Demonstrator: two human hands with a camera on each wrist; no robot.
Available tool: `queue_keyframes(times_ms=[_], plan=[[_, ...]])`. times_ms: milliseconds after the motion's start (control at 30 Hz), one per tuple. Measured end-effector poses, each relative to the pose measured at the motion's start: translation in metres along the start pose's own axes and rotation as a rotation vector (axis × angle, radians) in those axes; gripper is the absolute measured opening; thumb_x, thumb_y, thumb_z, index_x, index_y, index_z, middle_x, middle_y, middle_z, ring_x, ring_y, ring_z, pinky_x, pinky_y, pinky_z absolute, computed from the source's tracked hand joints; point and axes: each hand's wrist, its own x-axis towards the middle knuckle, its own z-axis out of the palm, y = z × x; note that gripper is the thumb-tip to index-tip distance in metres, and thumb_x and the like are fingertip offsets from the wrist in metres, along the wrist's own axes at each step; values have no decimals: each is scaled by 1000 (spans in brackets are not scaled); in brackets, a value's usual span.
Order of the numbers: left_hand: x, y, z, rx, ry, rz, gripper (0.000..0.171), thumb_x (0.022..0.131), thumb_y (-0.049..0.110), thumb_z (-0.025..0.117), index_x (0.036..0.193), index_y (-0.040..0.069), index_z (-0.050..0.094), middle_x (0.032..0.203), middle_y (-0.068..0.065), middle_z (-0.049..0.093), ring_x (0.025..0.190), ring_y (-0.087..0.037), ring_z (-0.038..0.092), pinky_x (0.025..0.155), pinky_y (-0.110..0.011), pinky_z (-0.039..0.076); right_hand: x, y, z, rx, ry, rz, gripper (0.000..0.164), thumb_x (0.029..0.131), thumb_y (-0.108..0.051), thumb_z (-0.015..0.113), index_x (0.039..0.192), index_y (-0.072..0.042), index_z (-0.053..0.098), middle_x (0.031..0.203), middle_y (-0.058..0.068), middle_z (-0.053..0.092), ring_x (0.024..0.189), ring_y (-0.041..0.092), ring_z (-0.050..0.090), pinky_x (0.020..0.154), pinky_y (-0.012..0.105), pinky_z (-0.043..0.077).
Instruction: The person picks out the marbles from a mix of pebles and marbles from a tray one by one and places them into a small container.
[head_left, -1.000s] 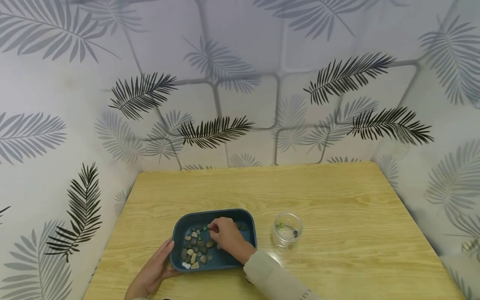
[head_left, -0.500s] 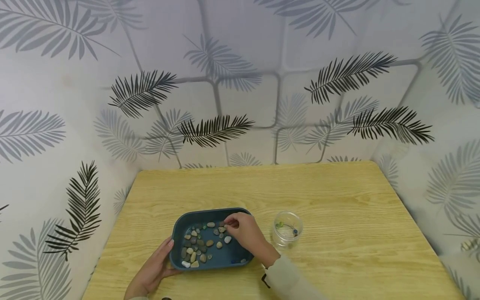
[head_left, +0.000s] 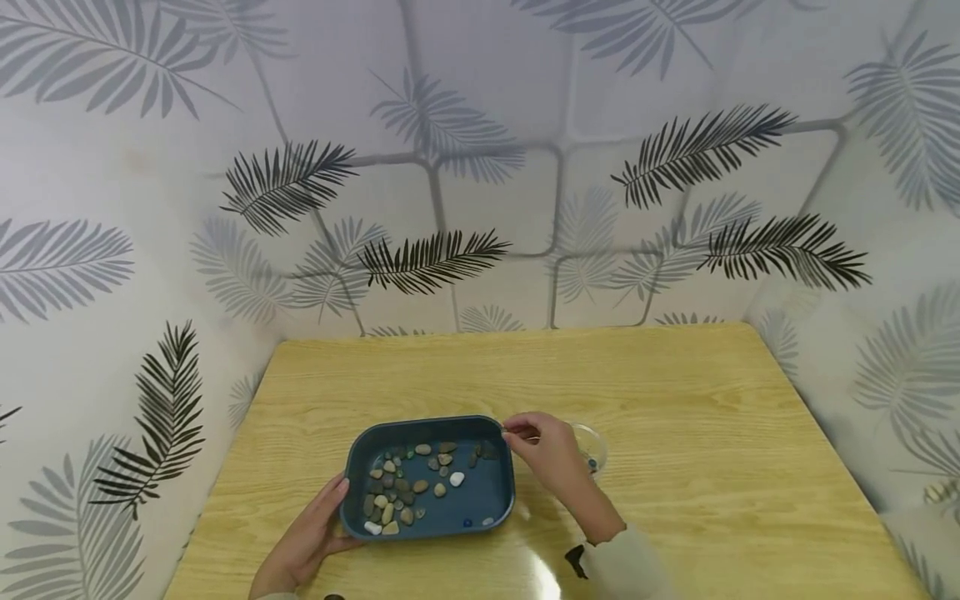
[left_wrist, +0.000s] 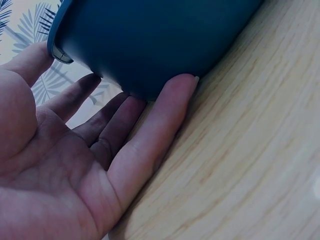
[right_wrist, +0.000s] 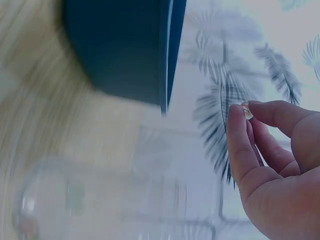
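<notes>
A dark blue-green tray [head_left: 486, 492] sits on the table, with several pebbles [head_left: 387, 502] gathered mostly in its left half. Against the tray's left end rests my left hand [head_left: 309, 533]; in the left wrist view its fairly straight fingers [left_wrist: 172, 105] touch the outer wall. My right hand [head_left: 551, 450] is over the gap between the tray's right end and a clear plastic cup [head_left: 599, 440], which it partly hides. Between thumb and fingertips it pinches a small, clear glass marble [right_wrist: 247, 111]. A blue marble [head_left: 468, 523] lies in the tray's front right corner.
The wood-grain table [head_left: 690, 433] extends behind the tray and to the right of the cup. Leaf-patterned walls [head_left: 495, 192] border it at the back and sides. A blue marble [head_left: 592, 465] shows inside the cup.
My right hand has moved from the pebbles in the tray rightward, past the tray's right rim toward the cup. The left hand and tray have stayed in place.
</notes>
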Motion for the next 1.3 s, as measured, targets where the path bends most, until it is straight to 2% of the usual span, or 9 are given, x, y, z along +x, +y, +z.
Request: queue_keyframes(times_ms=[233,433,733,1033,1300], plan=[[-2,1,-2,-13,-1,12,61,98,46,38,149,18,19,151,-15,13,124,-34,36,84,-57,46,-10,12,-37,7,76,125,12,85,-13,69,96,-9,70,84,-3,66,78,10,62,71,23,52],[-2,2,-1,-2,-7,6,61,98,47,37,149,19,18,151,-16,12,126,-35,35,84,-57,46,-19,28,-54,-6,100,187,15,86,-14,68,98,-6,69,87,1,66,81,13,63,72,26,53],[-2,2,0,6,-10,6,61,98,47,36,149,17,19,150,-17,15,127,-35,33,84,-57,45,-21,41,-53,-65,103,176,13,86,-13,68,97,-6,69,86,2,66,81,15,62,73,28,53],[0,-1,-1,1,-17,5,62,98,47,37,149,18,17,151,-16,12,124,-34,37,84,-58,45,-20,46,-47,-89,98,176,14,85,-10,68,97,-4,69,87,3,66,83,17,62,74,30,53],[3,-1,-1,0,-11,-10,64,97,49,39,149,18,18,150,-16,17,125,-31,38,84,-57,46,-19,50,-48,-94,119,143,13,85,-8,68,97,-3,69,88,4,66,83,19,63,74,30,54]])
